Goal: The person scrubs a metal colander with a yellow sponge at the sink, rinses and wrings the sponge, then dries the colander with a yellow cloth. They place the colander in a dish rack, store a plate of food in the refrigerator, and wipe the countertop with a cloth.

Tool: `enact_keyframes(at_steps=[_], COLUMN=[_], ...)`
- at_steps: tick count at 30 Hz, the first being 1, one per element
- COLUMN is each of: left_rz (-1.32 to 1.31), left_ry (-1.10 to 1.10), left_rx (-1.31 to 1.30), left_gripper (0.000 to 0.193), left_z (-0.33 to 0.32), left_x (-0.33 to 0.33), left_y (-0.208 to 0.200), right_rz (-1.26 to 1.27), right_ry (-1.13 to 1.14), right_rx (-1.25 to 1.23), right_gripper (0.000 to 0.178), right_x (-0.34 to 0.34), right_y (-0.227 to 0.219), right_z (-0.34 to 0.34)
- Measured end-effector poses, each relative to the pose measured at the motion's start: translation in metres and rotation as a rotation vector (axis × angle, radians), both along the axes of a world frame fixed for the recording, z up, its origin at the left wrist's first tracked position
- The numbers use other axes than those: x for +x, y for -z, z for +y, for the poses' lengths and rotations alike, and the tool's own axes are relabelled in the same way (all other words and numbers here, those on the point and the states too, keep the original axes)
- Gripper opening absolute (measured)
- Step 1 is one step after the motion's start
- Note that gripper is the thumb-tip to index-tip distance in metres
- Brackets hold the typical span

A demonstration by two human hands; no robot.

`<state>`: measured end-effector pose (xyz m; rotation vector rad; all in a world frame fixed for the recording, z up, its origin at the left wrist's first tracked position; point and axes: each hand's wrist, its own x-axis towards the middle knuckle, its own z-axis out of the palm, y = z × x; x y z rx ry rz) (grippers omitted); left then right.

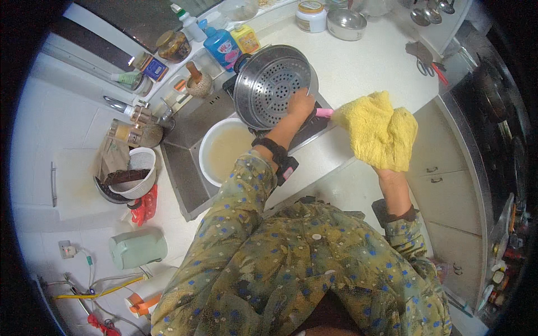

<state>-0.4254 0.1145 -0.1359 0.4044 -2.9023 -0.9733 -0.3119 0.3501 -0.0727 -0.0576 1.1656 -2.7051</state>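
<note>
A metal steamer basket [280,84] with a perforated bottom sits over the far right part of the sink. My left hand [301,103] is closed on its near right rim, with fingers reaching inside. A fluffy yellow cloth [378,131] hangs from my right hand [390,176], held to the right of the basket. The cloth covers most of that hand's fingers. Close to my left wrist, a white basin [207,148] of cloudy, pale brown water stands in the sink [182,143]. A pink handle-like piece [324,112] shows between the basket and the cloth.
Behind the sink stand a blue bottle [221,45], a yellow bottle [245,38] and jars. The faucet [131,110] and a white strainer basket [137,179] are on the left. A metal bowl [346,25] and scissors [426,66] lie on the right counter, near the stove [485,134].
</note>
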Motion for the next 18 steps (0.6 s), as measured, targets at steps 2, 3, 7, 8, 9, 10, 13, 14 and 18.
enact_keyframes(at_steps=[2,3,7,8,9,10,13,14,18], left_rz=[0.0,0.013,0.066,0.048,0.11,0.133,0.15,0.112,0.245], left_ry=[0.013,0.048,0.143,0.135,0.151,0.15,0.149,0.167,-0.057], left_rx=[0.03,0.055,0.241,0.297,0.492,0.676,0.902,1.005,0.848], left_gripper=[0.034,0.033,0.03,0.029,0.027,0.025,0.022,0.026,0.033], left_z=[-0.006,-0.014,-0.057,-0.065,-0.071,-0.076,-0.079,-0.075,-0.082], left_x=[0.008,0.013,0.045,0.055,0.068,0.083,0.131,0.141,0.189], left_y=[-0.002,-0.007,-0.043,-0.056,-0.069,-0.082,-0.114,-0.121,-0.138], right_rz=[0.013,0.029,0.154,0.203,0.268,0.324,0.808,1.15,1.534], right_ry=[-0.005,-0.005,-0.007,-0.014,-0.025,-0.032,0.119,0.24,0.392], right_rx=[0.027,0.049,0.229,0.301,0.386,0.375,0.675,0.829,1.178], right_gripper=[0.037,0.037,0.035,0.034,0.033,0.033,0.036,0.042,0.044], right_x=[-0.002,-0.004,-0.015,-0.017,-0.019,-0.02,-0.015,-0.013,0.002], right_y=[-0.008,-0.014,-0.039,-0.045,-0.05,-0.052,-0.057,-0.06,-0.075], right_z=[-0.005,-0.006,-0.021,-0.029,-0.04,-0.059,-0.131,-0.147,-0.186])
